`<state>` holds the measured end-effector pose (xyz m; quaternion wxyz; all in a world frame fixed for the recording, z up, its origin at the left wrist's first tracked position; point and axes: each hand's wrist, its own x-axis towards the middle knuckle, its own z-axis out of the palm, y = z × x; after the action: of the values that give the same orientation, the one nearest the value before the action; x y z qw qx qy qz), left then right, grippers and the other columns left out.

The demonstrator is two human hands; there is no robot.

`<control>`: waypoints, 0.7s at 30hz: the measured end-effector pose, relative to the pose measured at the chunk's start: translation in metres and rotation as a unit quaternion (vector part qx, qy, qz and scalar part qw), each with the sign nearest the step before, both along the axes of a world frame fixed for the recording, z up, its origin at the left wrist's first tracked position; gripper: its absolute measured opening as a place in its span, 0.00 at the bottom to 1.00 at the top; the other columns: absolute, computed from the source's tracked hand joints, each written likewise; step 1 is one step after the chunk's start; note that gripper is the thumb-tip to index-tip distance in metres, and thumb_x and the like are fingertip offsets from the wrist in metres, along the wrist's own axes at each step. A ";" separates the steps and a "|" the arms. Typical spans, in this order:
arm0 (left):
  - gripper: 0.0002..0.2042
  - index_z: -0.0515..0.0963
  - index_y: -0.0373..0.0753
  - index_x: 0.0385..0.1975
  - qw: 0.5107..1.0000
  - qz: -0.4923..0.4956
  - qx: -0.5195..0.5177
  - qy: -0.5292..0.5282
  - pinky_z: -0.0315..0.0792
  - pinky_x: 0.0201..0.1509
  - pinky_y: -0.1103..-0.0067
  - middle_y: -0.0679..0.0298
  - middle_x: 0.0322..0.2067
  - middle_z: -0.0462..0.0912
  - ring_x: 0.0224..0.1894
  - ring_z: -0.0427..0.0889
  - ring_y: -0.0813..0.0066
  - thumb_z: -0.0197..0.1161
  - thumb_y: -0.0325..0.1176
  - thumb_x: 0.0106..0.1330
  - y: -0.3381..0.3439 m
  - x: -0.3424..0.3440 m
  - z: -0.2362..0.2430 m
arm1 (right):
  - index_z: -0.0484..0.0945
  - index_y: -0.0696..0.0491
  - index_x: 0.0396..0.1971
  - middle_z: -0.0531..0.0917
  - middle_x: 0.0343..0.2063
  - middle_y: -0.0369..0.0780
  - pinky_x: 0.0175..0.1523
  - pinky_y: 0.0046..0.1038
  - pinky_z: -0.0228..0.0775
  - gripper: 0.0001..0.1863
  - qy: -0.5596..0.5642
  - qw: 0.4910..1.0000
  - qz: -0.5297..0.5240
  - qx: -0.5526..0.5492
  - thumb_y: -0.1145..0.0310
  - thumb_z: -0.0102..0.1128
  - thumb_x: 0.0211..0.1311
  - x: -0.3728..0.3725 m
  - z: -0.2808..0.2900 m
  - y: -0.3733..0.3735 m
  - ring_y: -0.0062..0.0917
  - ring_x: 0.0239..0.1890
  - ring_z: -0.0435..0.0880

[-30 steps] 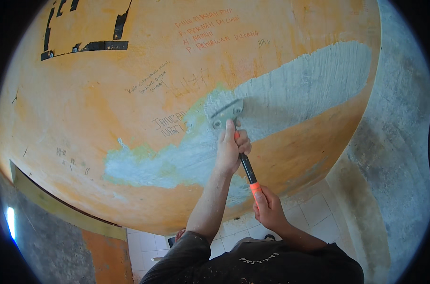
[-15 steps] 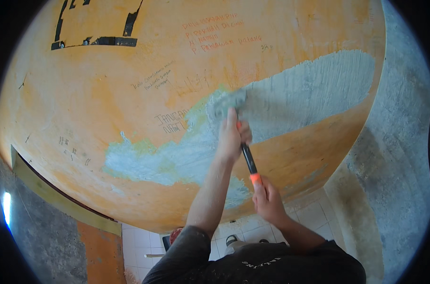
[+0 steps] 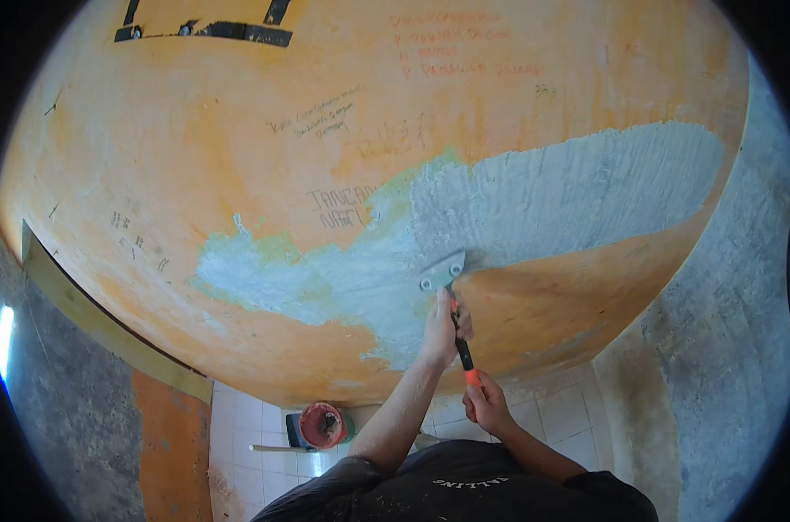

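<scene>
My left hand (image 3: 441, 335) wraps round the upper handle of a long-handled scraper (image 3: 440, 273), just below its wide head. Lower down, my right hand (image 3: 488, 406) is closed on the orange end of the black handle. The blade meets the orange painted wall (image 3: 543, 291) at the lower edge of a large bare patch (image 3: 578, 187), where pale grey shows with fine upright streaks. Left of the scraper, the patch runs on as a ragged, paler area (image 3: 308, 283) with greenish edges.
On the white tiled floor (image 3: 243, 426) below the wall stands a red bucket (image 3: 306, 418) with residue inside. A pale stick (image 3: 273, 448) lies beside it. A bare grey wall (image 3: 717, 331) is at right; black tape strips (image 3: 230, 33) mark the upper left wall.
The scraper and both hands have moved down, from the upper part of the bare patch to its lower edge. My view has shifted, and the bucket now shows more fully.
</scene>
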<state>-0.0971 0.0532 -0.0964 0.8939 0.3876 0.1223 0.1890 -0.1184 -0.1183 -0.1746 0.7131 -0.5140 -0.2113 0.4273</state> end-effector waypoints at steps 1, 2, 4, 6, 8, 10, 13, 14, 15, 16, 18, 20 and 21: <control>0.21 0.62 0.47 0.27 1.000 0.001 0.021 -0.018 0.55 0.20 0.81 0.74 0.14 0.57 0.14 0.57 0.82 0.42 0.56 0.75 0.011 0.005 0.005 | 0.66 0.55 0.58 0.67 0.18 0.31 0.16 0.16 0.57 0.17 -0.043 0.999 -0.011 0.019 0.64 0.45 0.74 0.002 0.003 0.009 0.11 0.12 0.64; 0.21 0.62 0.47 0.27 1.000 0.005 0.015 -0.012 0.55 0.20 0.81 0.74 0.14 0.57 0.14 0.57 0.82 0.42 0.56 0.75 0.020 0.007 0.022 | 0.66 0.55 0.57 0.67 0.18 0.30 0.16 0.16 0.57 0.17 -0.084 0.996 -0.020 0.037 0.64 0.45 0.74 0.002 0.013 0.017 0.10 0.12 0.63; 0.19 0.66 0.48 0.33 0.998 0.004 0.060 -0.023 0.52 0.19 0.82 0.75 0.14 0.54 0.13 0.54 0.83 0.42 0.57 0.75 0.032 0.007 0.055 | 0.66 0.55 0.57 0.67 0.18 0.29 0.17 0.16 0.57 0.17 -0.065 0.997 -0.022 0.036 0.64 0.45 0.74 -0.004 0.042 0.027 0.09 0.12 0.63; 0.18 0.66 0.48 0.34 0.999 0.001 0.046 -0.025 0.52 0.19 0.82 0.76 0.14 0.53 0.14 0.54 0.83 0.42 0.56 0.75 0.031 0.008 0.064 | 0.67 0.55 0.57 0.67 0.18 0.29 0.17 0.16 0.57 0.18 -0.049 0.998 -0.027 0.037 0.63 0.45 0.74 -0.006 0.049 0.027 0.09 0.13 0.62; 0.18 0.66 0.48 0.35 0.999 -0.007 0.036 -0.029 0.51 0.19 0.82 0.76 0.14 0.52 0.14 0.53 0.84 0.42 0.56 0.75 0.027 0.004 0.053 | 0.67 0.55 0.57 0.66 0.17 0.28 0.17 0.15 0.56 0.18 -0.045 0.998 -0.031 0.019 0.63 0.46 0.74 -0.002 0.038 0.021 0.09 0.12 0.62; 0.18 0.65 0.48 0.35 0.999 -0.014 0.040 0.032 0.51 0.19 0.82 0.76 0.14 0.52 0.14 0.53 0.84 0.43 0.56 0.75 0.026 0.005 0.021 | 0.66 0.55 0.59 0.66 0.17 0.28 0.18 0.15 0.55 0.19 -0.054 0.998 -0.032 0.004 0.62 0.47 0.74 -0.005 0.018 0.016 0.09 0.12 0.61; 0.19 0.65 0.48 0.34 0.997 -0.008 0.072 0.022 0.51 0.19 0.81 0.76 0.14 0.52 0.13 0.52 0.83 0.43 0.57 0.74 0.030 0.015 0.051 | 0.67 0.55 0.58 0.66 0.17 0.28 0.18 0.15 0.55 0.19 -0.049 0.998 -0.040 -0.001 0.61 0.47 0.74 0.002 0.027 0.025 0.08 0.13 0.62; 0.19 0.64 0.47 0.33 0.994 0.004 0.108 0.008 0.51 0.19 0.81 0.77 0.13 0.52 0.13 0.52 0.83 0.43 0.58 0.74 0.036 0.018 0.075 | 0.68 0.55 0.57 0.66 0.17 0.28 0.18 0.14 0.55 0.18 -0.098 0.994 -0.051 0.021 0.61 0.47 0.74 0.012 0.049 0.032 0.08 0.13 0.62; 0.20 0.63 0.48 0.31 0.992 0.000 0.120 -0.025 0.50 0.18 0.81 0.77 0.13 0.52 0.13 0.52 0.83 0.42 0.58 0.74 0.041 0.023 0.105 | 0.68 0.55 0.57 0.66 0.17 0.28 0.18 0.14 0.55 0.18 -0.143 0.987 -0.064 0.039 0.61 0.47 0.74 0.016 0.073 0.033 0.08 0.14 0.62; 0.21 0.62 0.48 0.29 0.990 -0.005 0.131 -0.056 0.50 0.18 0.81 0.77 0.12 0.52 0.13 0.52 0.83 0.42 0.58 0.74 0.042 0.025 0.131 | 0.68 0.55 0.57 0.66 0.17 0.28 0.18 0.14 0.55 0.18 -0.137 0.988 -0.060 0.033 0.61 0.47 0.74 0.017 0.098 0.033 0.08 0.14 0.62; 0.21 0.61 0.48 0.27 0.988 0.016 0.138 -0.062 0.50 0.17 0.81 0.77 0.12 0.53 0.12 0.52 0.83 0.42 0.59 0.74 0.032 0.024 0.163 | 0.70 0.55 0.55 0.66 0.17 0.27 0.19 0.14 0.55 0.17 -0.126 0.988 -0.078 0.046 0.61 0.46 0.75 0.023 0.138 0.036 0.08 0.15 0.63; 0.22 0.59 0.48 0.24 0.989 0.010 0.133 -0.062 0.49 0.17 0.81 0.77 0.12 0.53 0.12 0.52 0.83 0.42 0.59 0.74 0.028 0.028 0.159 | 0.69 0.54 0.56 0.67 0.16 0.28 0.18 0.15 0.55 0.17 -0.143 0.983 -0.098 0.055 0.60 0.46 0.75 0.015 0.107 0.036 0.09 0.13 0.63; 0.22 0.59 0.48 0.24 0.992 -0.005 0.118 -0.050 0.49 0.16 0.81 0.77 0.12 0.53 0.12 0.52 0.84 0.42 0.59 0.74 0.030 0.026 0.134 | 0.68 0.52 0.58 0.67 0.15 0.29 0.17 0.16 0.56 0.18 -0.161 0.979 -0.109 0.067 0.60 0.45 0.75 0.010 0.085 0.037 0.10 0.12 0.62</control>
<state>-0.0714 0.0832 0.0379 0.8478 0.4812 0.0519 0.2166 -0.1080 -0.0809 -0.0898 0.7448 -0.5470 -0.2943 0.2439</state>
